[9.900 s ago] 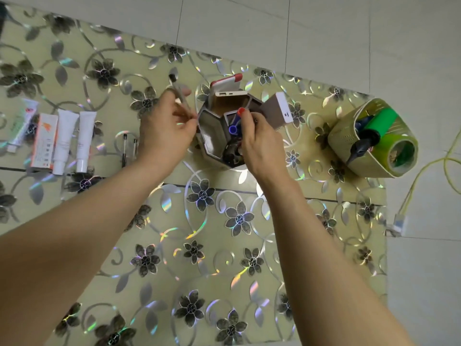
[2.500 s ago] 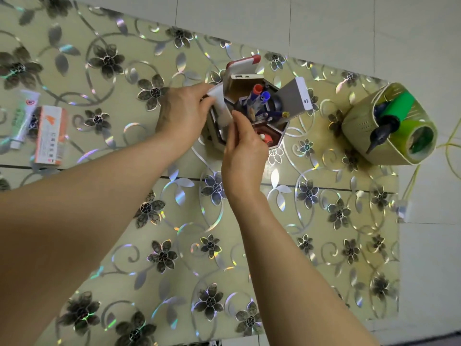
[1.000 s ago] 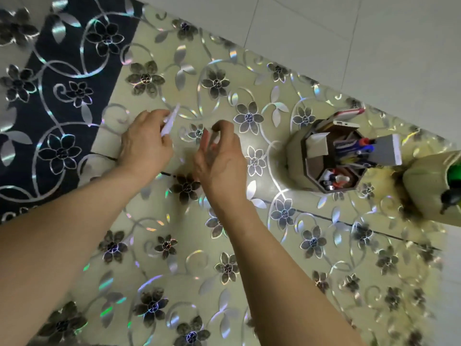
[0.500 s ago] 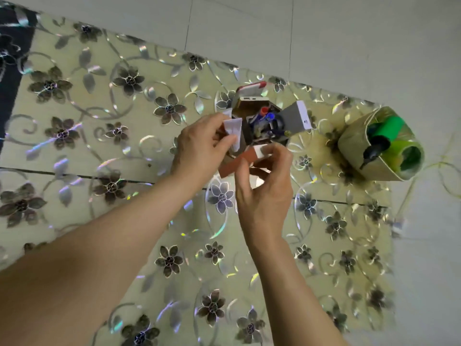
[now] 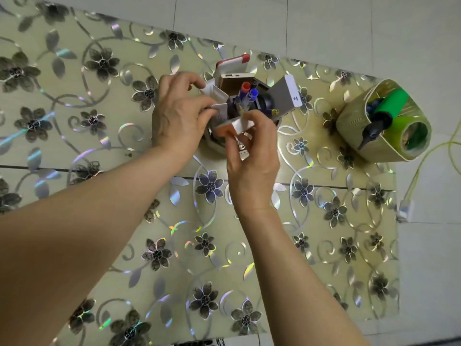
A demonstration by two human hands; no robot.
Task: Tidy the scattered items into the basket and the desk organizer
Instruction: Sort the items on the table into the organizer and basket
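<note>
Head view: right hand fingers pinch the small orange-and-white box just over the desk organizer's near rim, its long axis lying sideways. The left hand pinches a white tube right beside it, so I reckon the box needs tipping upright to drop in.

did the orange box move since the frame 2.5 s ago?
Yes. Then it lay on the mat far left of the desk organizer. Now the right hand holds the orange box at the organizer's near rim.

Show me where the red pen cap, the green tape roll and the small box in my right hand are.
red pen cap (image 5: 245, 85), head view, cap top.
green tape roll (image 5: 399, 126), head view, outer band.
small box (image 5: 237, 126), head view, white side face.
</note>
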